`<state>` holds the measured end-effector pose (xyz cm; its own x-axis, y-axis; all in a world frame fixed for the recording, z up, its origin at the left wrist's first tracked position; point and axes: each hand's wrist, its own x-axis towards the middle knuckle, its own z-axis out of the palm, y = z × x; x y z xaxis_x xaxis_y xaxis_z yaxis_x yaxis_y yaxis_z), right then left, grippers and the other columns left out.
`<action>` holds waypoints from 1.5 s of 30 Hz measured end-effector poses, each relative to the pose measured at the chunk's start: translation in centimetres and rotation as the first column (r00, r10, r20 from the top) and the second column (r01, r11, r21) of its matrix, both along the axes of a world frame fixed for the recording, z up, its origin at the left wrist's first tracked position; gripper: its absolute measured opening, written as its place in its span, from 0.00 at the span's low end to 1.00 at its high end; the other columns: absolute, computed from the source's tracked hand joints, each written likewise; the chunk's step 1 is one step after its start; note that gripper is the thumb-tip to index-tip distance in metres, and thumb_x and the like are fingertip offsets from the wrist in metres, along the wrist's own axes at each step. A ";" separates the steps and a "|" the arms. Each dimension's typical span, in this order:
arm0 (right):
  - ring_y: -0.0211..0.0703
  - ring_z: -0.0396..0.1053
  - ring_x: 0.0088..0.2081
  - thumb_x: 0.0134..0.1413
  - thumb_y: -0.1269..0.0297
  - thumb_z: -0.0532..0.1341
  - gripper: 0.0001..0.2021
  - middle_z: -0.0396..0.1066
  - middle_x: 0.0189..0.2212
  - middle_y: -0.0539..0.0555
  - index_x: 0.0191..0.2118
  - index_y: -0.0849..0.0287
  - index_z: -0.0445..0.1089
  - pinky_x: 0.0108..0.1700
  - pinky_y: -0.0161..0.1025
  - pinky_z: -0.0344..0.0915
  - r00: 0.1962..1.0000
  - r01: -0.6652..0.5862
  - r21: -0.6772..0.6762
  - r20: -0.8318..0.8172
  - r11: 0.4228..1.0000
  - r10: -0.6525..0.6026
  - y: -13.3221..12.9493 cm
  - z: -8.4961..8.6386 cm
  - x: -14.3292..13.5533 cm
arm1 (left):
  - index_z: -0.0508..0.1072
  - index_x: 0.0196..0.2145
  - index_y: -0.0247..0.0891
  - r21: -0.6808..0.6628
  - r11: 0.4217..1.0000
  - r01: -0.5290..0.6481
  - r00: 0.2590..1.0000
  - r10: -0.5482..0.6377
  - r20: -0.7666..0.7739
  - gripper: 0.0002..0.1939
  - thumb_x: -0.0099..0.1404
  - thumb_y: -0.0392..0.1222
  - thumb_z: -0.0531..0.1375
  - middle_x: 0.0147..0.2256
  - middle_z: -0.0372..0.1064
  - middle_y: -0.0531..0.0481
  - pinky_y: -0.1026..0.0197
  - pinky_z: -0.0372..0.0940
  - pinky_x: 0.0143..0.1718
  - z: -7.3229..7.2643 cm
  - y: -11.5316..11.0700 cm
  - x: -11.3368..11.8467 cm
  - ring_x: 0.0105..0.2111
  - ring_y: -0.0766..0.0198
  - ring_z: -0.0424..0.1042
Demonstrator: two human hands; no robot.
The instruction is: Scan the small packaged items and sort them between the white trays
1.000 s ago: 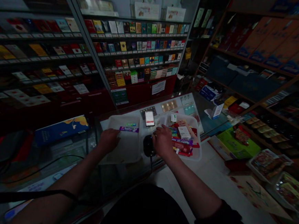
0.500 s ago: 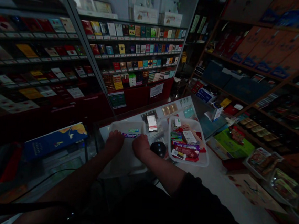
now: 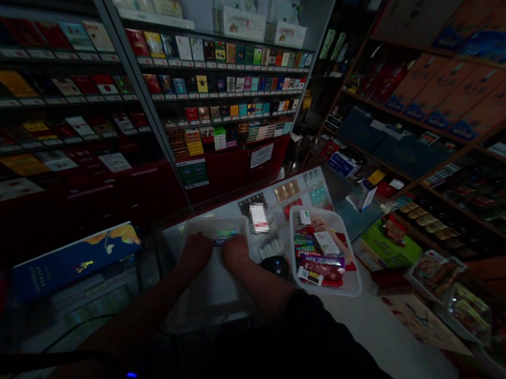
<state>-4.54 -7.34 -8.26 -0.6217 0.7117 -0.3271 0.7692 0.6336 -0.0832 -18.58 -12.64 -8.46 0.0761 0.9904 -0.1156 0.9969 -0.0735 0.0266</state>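
Inside the far end of a translucent plastic bin [image 3: 208, 314], my left hand [image 3: 198, 250] and my right hand [image 3: 236, 251] are close together, fingers curled. Each hand grips one end of a slim purple candy pack [image 3: 219, 242], of which only a short stretch shows between them. Just beyond it lies a green pack [image 3: 227, 233] of similar slim shape, against the bin's far side. The bin's near part has a bare pale floor. To the right, a second plastic bin [image 3: 352, 288] holds several candy packs, small boxes and red wrappers.
Between the bins sits a round black device [image 3: 275, 266], with a white blurred-out item [image 3: 259, 218] behind it on the glass counter [image 3: 175, 233]. A long blue box [image 3: 76, 260] lies at left. Shelves of cigarette packs [image 3: 228, 53] rise behind; snack trays [image 3: 471, 312] stand at right.
My view has shifted slightly, so the bins appear lower. Both hands remain on the purple pack, which is now more covered by them.
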 end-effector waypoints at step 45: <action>0.41 0.75 0.35 0.51 0.74 0.68 0.06 0.80 0.32 0.51 0.36 0.60 0.81 0.38 0.33 0.65 0.651 0.351 -0.418 -0.534 0.838 -0.539 1.5 8.5 15.6 | 0.76 0.26 0.38 -0.254 0.962 -0.103 0.574 0.266 0.775 0.23 0.56 0.63 0.63 0.22 0.64 0.55 0.62 0.54 0.29 7.5 -1.9 0.5 0.26 0.64 0.61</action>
